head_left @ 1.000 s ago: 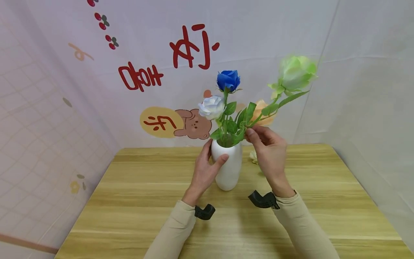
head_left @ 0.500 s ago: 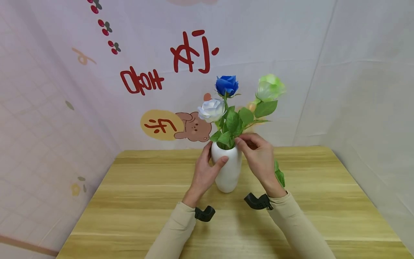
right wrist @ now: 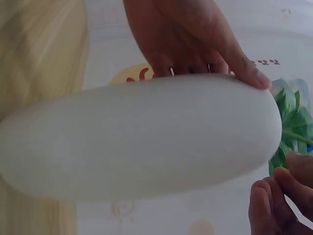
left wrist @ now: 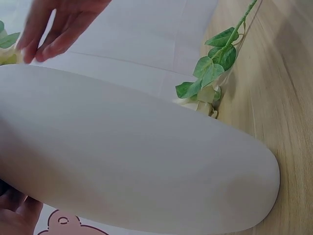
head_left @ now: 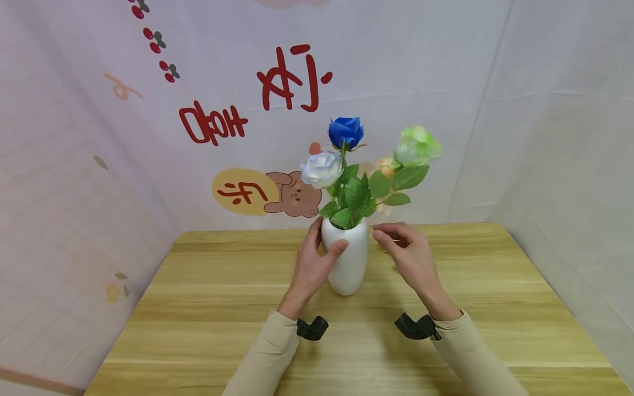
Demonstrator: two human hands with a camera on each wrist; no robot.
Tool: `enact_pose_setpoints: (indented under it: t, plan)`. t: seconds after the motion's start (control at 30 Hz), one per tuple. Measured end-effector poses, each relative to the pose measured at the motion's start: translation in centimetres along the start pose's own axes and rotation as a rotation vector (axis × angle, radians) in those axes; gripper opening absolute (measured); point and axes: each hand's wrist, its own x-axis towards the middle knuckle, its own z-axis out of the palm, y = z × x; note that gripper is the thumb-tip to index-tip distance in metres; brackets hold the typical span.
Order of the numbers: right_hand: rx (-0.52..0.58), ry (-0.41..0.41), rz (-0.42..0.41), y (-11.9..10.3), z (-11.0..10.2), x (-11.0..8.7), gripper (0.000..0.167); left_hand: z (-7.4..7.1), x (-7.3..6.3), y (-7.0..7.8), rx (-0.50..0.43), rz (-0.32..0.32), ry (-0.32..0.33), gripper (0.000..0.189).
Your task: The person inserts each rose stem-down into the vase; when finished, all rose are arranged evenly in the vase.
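A white vase (head_left: 350,267) stands upright on the wooden table, and my left hand (head_left: 312,261) holds its upper left side, thumb across the front. From its mouth rise a blue rose (head_left: 345,132), a pale white-blue rose (head_left: 322,169) and a light green rose (head_left: 417,147) leaning right. My right hand (head_left: 413,258) hovers just right of the vase rim, apart from it, fingers loosely bent with nothing between them. In the left wrist view, a leafy stem (left wrist: 213,71) with a cream blossom lies on the table beyond the vase. My right hand mostly hides it in the head view.
The wooden table (head_left: 218,308) ends against a pale cloth wall (head_left: 396,60) printed with red characters and a bear (head_left: 299,193). More cloth hangs at both sides. A peach-coloured patch (head_left: 385,166) shows behind the green rose; I cannot tell if it is print or flower.
My right hand brought the green rose's stem left and down into the vase mouth, then let go and drew back to the lower right. My left hand stayed on the vase.
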Motion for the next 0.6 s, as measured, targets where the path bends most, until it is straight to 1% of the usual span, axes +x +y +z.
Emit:
enact_pose_setpoints:
  t: [0.2, 0.43, 0.5, 0.6]
  plan:
    - [-0.120, -0.029, 0.048, 1.1, -3.2, -1.0, 0.033, 0.1, 0.1, -0.1, -0.003, 0.010, 0.004, 0.109]
    - [-0.261, -0.102, 0.035, 2.7, -6.3, -2.2, 0.031, -0.1, -0.1, -0.2, 0.003, -0.007, 0.015, 0.109]
    - [-0.297, -0.119, 0.052, 3.4, -7.2, -2.5, 0.032, -0.1, 0.0, -0.1, 0.005, -0.003, 0.013, 0.109]
    - [-0.323, -0.153, 0.097, 4.6, -8.6, -3.1, 0.034, 0.1, 0.1, -0.1, 0.012, -0.011, 0.008, 0.111]
